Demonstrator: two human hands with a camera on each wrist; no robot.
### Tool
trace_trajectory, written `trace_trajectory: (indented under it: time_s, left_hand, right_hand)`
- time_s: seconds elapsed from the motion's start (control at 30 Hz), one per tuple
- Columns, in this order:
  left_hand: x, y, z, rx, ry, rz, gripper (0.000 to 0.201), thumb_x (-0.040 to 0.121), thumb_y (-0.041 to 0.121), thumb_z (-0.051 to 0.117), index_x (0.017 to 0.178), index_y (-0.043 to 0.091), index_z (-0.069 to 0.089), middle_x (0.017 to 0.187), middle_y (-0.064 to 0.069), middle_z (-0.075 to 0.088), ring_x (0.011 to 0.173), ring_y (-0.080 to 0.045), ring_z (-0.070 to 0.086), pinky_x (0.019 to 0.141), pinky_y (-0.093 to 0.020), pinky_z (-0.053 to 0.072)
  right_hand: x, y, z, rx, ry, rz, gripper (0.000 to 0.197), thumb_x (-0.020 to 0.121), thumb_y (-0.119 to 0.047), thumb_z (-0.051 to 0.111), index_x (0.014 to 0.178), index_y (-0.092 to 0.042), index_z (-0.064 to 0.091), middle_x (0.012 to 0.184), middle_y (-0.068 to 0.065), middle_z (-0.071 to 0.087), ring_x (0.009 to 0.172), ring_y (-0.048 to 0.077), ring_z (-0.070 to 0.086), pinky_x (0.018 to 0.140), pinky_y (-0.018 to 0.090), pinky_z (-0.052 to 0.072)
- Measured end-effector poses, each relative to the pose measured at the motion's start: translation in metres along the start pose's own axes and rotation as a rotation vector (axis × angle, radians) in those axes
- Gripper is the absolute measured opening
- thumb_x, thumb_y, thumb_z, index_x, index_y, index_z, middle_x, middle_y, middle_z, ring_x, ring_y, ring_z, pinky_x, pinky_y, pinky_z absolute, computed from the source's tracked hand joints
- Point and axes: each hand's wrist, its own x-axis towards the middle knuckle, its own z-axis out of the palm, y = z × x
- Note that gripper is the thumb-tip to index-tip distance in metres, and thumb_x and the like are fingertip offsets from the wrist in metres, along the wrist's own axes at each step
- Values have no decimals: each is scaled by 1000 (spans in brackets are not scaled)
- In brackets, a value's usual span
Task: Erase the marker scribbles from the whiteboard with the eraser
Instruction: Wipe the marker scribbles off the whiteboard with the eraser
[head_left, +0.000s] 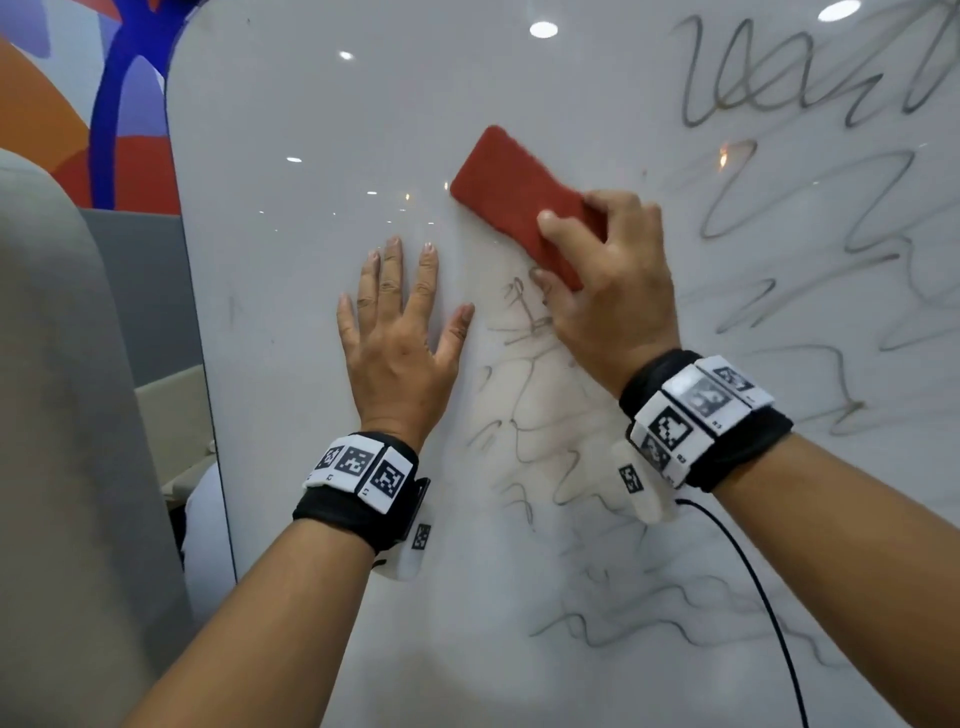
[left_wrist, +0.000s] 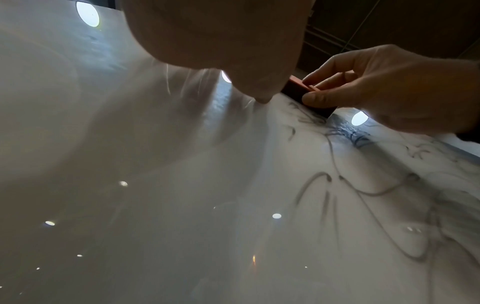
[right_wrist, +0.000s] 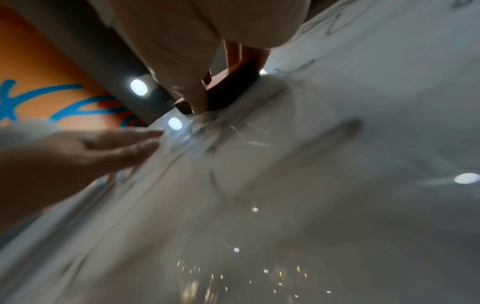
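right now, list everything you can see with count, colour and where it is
whiteboard: one, white and glossy, fills most of the view
marker scribbles: many, grey-black, right side and lower middle of the board; the left part is mostly wiped
eraser: one, red, flat on the board above the middle scribbles
wall mural: one, orange, blue and red, behind the board's left edge
cable: one, black, hanging from the right wristband
wristbands: two, black with white coded tags, one per wrist
left hand: flat on the board, fingers spread
right hand: grips the eraser's lower end
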Motion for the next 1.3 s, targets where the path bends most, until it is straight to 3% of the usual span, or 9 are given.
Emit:
trace_trajectory:
  time_s: [0.13,0.37,0.5,0.63,0.8,0.97,1.03,1.17,1.3]
  left_hand:
    - [-4,0,3,-12,5,-12,62,99,56,38,154,29,31,164,-1,20,151,-21,15,120,-54,14]
    - [-11,-3,5,-3,21,-9,61,100,57,36,154,28,31,163,-2,21,151,-21,16,120,-53,14]
    - [-18,-5,8,-10,40,-3,59,100,53,39,152,26,35,162,-3,25,150,-23,20,119,-55,18]
    - [-28,-8,11,3,58,-3,57,101,51,40,151,23,39,161,-5,28,149,-24,22,118,-55,20]
    - [-35,-10,13,5,69,9,56,101,48,41,150,22,40,160,-6,29,149,-25,23,118,-55,20]
    - [-38,-10,14,-4,83,-9,55,101,47,44,149,22,42,159,-6,33,147,-26,27,117,-56,22]
    - [-38,-11,14,2,87,-9,55,101,48,43,149,22,43,159,-6,33,147,-26,27,117,-56,22]
    - [-41,-12,14,14,70,-12,56,101,52,38,150,25,39,160,-5,30,148,-24,24,118,-56,21]
    - [-44,-10,14,22,41,-21,56,101,50,40,152,26,36,161,-5,27,149,-24,22,118,-56,18]
  right_hand:
    - [-28,-4,3,0,-139,-112,45,83,-16,73,126,-10,64,126,19,56,109,35,51,85,44,52]
    - [-15,-1,6,16,12,1,42,83,-19,73,124,-11,67,125,18,57,107,33,51,89,39,50]
    - [-44,-12,13,28,-81,-48,43,81,-19,77,122,-10,68,121,20,58,103,35,52,84,44,53]
    - [-30,-2,6,29,-110,-128,45,78,-20,79,120,-9,68,119,21,59,102,39,54,82,48,53]
    - [-19,-4,8,51,15,24,43,81,-20,76,122,-11,68,120,19,58,104,36,53,88,36,48]
    - [-58,-20,19,75,-110,-80,41,80,-19,77,120,-9,69,120,21,59,101,36,51,85,44,51]
    - [-52,-16,16,74,-107,-99,42,79,-21,79,118,-10,70,118,20,59,101,34,50,85,42,51]
    - [-37,-8,12,67,26,24,41,79,-21,79,118,-11,71,117,20,59,105,34,52,92,32,44]
    - [-68,-26,22,82,-12,52,40,81,-20,77,119,-11,70,117,21,58,102,34,51,88,39,49]
